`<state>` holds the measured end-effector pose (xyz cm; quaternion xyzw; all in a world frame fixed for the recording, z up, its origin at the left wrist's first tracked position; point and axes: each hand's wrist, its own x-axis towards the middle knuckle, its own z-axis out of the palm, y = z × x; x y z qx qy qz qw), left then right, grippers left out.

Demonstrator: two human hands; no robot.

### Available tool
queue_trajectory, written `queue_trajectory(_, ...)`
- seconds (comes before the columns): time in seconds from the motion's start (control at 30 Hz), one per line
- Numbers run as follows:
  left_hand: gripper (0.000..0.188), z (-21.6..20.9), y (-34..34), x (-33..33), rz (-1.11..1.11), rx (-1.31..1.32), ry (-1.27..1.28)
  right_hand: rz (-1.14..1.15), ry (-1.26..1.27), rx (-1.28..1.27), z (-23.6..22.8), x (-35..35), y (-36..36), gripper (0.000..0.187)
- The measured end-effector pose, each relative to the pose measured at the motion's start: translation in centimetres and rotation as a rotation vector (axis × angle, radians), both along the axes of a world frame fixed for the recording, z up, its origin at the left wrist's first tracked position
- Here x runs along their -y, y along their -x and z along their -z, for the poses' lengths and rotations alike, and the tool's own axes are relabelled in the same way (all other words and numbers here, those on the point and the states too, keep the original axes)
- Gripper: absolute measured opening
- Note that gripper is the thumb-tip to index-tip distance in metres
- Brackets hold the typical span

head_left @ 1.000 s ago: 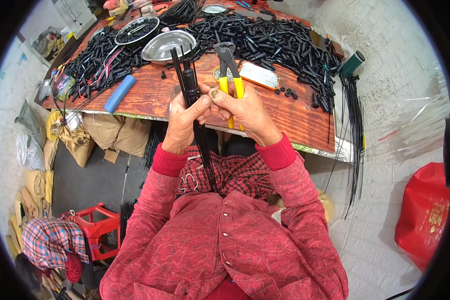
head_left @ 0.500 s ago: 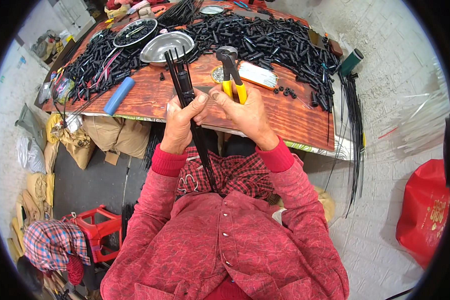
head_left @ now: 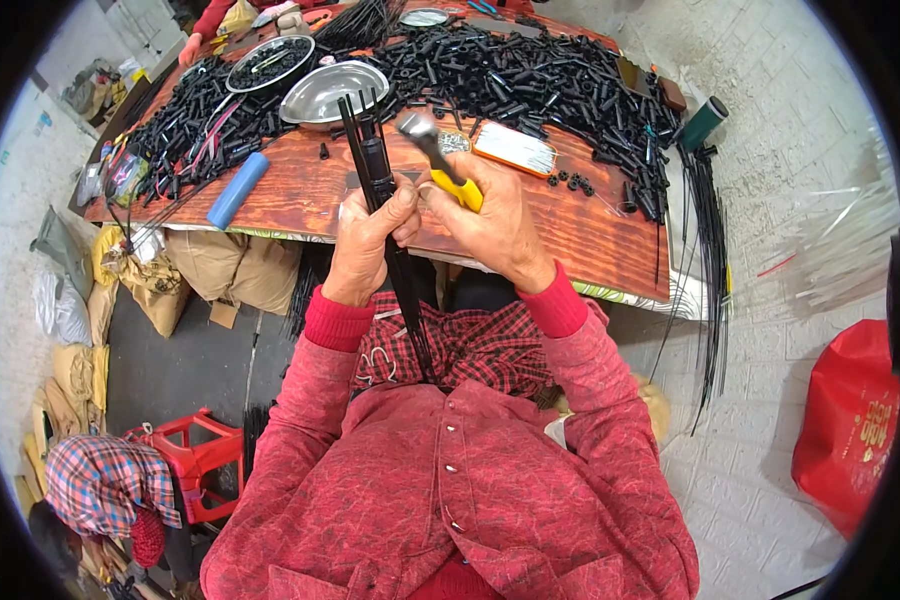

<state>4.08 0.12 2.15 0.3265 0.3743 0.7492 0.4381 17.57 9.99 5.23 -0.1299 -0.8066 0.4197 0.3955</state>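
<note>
My left hand [head_left: 362, 248] is closed around a bundle of thin black rods [head_left: 402, 290], which looks like umbrella ribs. The rods stand nearly upright, with a thicker black tube [head_left: 374, 160] among their upper ends, and their lower ends run down to my lap. My right hand [head_left: 495, 215] grips yellow-handled pliers [head_left: 454, 186]. Their metal head tilts left, close to the rods and apart from them. The thumbs of both hands are close together; whether a small part is pinched between them cannot be seen.
Black tubular parts [head_left: 530, 75] are heaped across the wooden table [head_left: 610, 245]. Steel bowls [head_left: 330, 90], an orange tray of pins [head_left: 515, 148] and a blue roll [head_left: 238, 190] are nearer. A co-worker's hand [head_left: 190, 50] is at the far left. A red stool [head_left: 205, 465] stands on the floor.
The pliers have tipped from upright to the left, toward the rods, and their handles look closer together. My left hand has hardly moved. A co-worker's hand now shows at the far left.
</note>
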Motion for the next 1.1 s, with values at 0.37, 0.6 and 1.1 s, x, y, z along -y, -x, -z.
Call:
queue_trajectory(0.37, 0.039, 1.0, -0.2, 0.2, 0.010, 0.000, -0.124, -0.240, 0.808, -0.165, -0.2, 1.7, 1.0, 0.018)
queue_trajectory(0.6, 0.042, 0.6, -0.6, 0.3, -0.029, -0.062, -0.103, -0.242, 0.797, -0.168, -0.1, 1.6, 1.2, 0.020)
queue_trajectory(1.1, 0.040, 0.8, -0.7, 0.1, -0.023, -0.046, -0.070, -0.214, 0.766, -0.155, 0.2, 1.2, 1.0, 0.018)
